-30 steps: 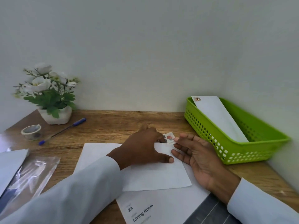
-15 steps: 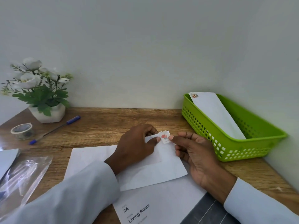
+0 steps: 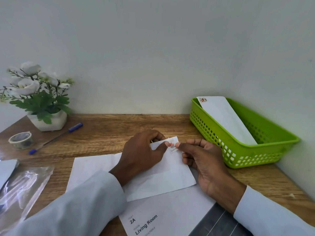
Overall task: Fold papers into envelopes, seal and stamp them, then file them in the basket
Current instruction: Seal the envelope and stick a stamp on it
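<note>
Both hands pinch the stamp (image 3: 172,145) at the envelope's (image 3: 170,174) far right corner, left hand (image 3: 143,150) on its left edge, right hand (image 3: 202,159) on its right; light, flimsy and probably tacky, it seems best handled by the edges, then pressed flat

A lime-green basket (image 3: 255,150) with a grid of holes holds a white envelope (image 3: 226,120); left of the basket, a white stamp (image 3: 173,146) with red print, a blue pen (image 3: 56,137), a brown wood-grain counter (image 3: 105,130)
</note>
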The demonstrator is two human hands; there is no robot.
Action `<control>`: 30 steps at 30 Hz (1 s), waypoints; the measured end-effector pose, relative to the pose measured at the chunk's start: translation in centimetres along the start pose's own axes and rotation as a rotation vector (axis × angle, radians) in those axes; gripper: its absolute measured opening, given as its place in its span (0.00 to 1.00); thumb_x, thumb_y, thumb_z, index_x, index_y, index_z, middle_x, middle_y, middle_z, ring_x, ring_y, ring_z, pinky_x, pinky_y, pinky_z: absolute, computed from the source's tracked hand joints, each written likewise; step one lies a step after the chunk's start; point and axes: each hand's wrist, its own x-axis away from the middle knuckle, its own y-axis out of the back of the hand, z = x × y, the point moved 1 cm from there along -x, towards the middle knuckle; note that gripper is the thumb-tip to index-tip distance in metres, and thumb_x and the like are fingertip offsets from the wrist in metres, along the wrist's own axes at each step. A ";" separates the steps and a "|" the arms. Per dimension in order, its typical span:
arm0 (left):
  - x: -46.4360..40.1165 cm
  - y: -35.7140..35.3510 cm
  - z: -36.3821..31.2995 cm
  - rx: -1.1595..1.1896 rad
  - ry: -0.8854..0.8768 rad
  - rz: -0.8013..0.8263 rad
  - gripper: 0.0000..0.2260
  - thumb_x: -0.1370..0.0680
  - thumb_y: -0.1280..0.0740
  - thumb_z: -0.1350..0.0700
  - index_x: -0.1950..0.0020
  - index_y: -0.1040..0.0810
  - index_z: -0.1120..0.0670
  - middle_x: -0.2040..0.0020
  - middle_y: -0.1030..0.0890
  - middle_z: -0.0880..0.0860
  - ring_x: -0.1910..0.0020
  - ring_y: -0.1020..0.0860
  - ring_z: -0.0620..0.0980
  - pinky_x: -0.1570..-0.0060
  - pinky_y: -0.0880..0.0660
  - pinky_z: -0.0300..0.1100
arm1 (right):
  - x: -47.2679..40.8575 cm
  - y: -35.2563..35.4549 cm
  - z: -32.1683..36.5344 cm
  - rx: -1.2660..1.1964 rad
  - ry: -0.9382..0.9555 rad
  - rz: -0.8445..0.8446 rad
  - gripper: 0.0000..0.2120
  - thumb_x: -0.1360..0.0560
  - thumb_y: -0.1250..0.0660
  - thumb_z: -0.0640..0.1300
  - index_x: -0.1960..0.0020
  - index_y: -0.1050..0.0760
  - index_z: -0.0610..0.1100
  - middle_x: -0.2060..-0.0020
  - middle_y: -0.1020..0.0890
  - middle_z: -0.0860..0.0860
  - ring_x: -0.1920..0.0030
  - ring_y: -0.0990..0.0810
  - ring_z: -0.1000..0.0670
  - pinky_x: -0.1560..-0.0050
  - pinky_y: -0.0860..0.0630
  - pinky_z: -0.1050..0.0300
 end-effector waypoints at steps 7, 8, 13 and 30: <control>-0.1 0.0 -0.1 -0.001 0.018 -0.017 0.08 0.27 0.30 0.41 0.58 0.19 0.45 0.62 0.19 0.40 0.61 0.22 0.41 0.63 0.28 0.40 | 0.1 0.0 0.0 -0.008 0.006 0.017 0.11 0.34 0.22 0.30 0.59 0.23 0.38 0.74 0.21 0.47 0.77 0.25 0.53 0.75 0.24 0.63; -0.1 0.0 -0.1 0.005 0.019 -0.018 0.08 0.27 0.30 0.41 0.58 0.19 0.45 0.62 0.19 0.41 0.61 0.22 0.41 0.64 0.28 0.39 | 0.1 0.0 0.0 -0.007 0.006 0.019 0.11 0.34 0.23 0.30 0.59 0.23 0.38 0.74 0.22 0.47 0.77 0.26 0.53 0.75 0.24 0.63; 0.0 0.0 -0.2 -0.003 0.022 -0.020 0.08 0.28 0.29 0.42 0.58 0.20 0.46 0.63 0.19 0.41 0.63 0.23 0.41 0.66 0.31 0.38 | 0.0 0.1 -0.2 0.035 0.030 0.037 0.09 0.34 0.23 0.30 0.59 0.22 0.37 0.74 0.21 0.46 0.77 0.26 0.53 0.75 0.25 0.63; 0.1 0.1 0.0 0.019 -0.039 -0.045 0.07 0.28 0.29 0.42 0.59 0.20 0.44 0.64 0.19 0.40 0.63 0.23 0.40 0.65 0.32 0.39 | -1.2 1.0 0.5 0.342 0.093 0.361 0.09 0.28 0.25 0.38 0.50 0.17 0.35 0.57 0.13 0.40 0.60 0.14 0.48 0.62 0.19 0.59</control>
